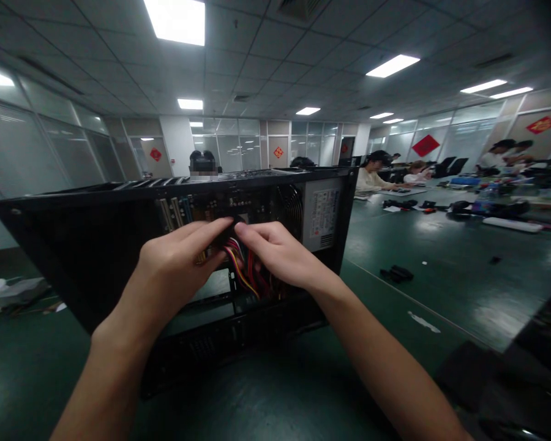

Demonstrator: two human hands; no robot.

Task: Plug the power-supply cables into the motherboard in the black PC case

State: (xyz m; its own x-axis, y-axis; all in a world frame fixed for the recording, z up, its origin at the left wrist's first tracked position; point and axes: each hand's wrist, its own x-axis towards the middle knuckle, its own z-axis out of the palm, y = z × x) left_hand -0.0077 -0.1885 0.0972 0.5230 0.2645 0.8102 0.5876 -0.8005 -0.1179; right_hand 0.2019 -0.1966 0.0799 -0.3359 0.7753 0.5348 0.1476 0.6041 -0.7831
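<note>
Black case around my grip, coloured wires just below my fingertips

My left hand (169, 263) and right hand (275, 251) reach into the uncovered side of the computer case (257, 179) from opposite sides, their tips nearly meeting. The bundle of wires (241, 272) lies between them, directly below where the tips come together. Its long axis slants down from there and a little to the right, so it runs across the gap between my hands rather than along either forearm. My right hand looks the nearer, with its curled lower fingers over part of the bundle; my left only borders the upper end.

Both hands are partly closed, fingers bent inward with little room between. Something dark sits where the tips meet, but I cannot tell whether I have it pinched, or whether any wire is held.

Beyond and above my grip is the circuit board (252, 208); the fan (291, 205) and the labelled metal box (322, 214) are to its right. My knuckles hide where the wires begin, shadow swallows their lower ends, and the case interior left of my grip is too dark to make out.
</note>
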